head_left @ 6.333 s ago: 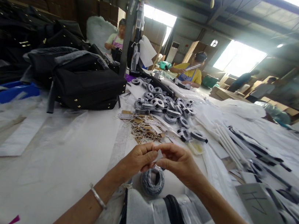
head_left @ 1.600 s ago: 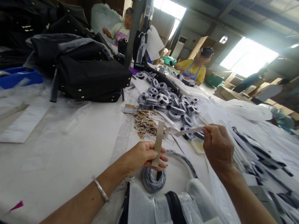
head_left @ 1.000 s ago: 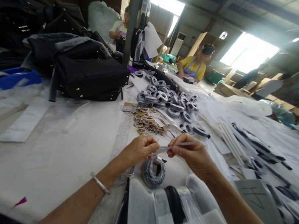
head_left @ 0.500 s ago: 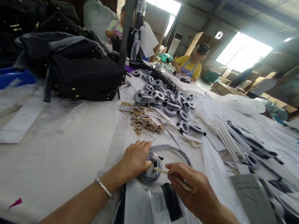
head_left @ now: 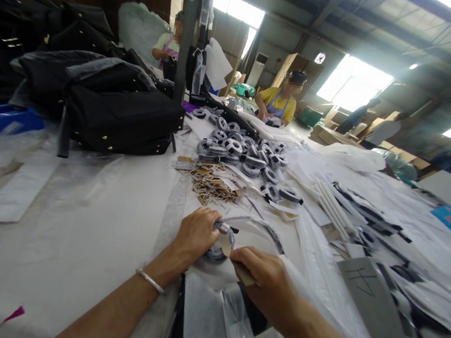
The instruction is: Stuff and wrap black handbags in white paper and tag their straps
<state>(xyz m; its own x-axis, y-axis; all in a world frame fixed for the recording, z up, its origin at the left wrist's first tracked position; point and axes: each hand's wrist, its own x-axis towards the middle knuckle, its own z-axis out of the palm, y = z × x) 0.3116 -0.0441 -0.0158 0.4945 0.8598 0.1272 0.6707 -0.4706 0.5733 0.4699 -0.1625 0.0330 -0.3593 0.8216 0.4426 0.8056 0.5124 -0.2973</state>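
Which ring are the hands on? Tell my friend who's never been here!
Find the big black bag on the white table, then go right to the heap of grey coils. Come nearer, past the brown tags, to the left hand. The grey coil it holds sits apart from the heap, and a pale strip in the right hand reaches its hole.

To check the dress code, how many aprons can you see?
2: a pinkish apron, left of the post, and a blue apron, beyond the coils. Distant people may hide more.
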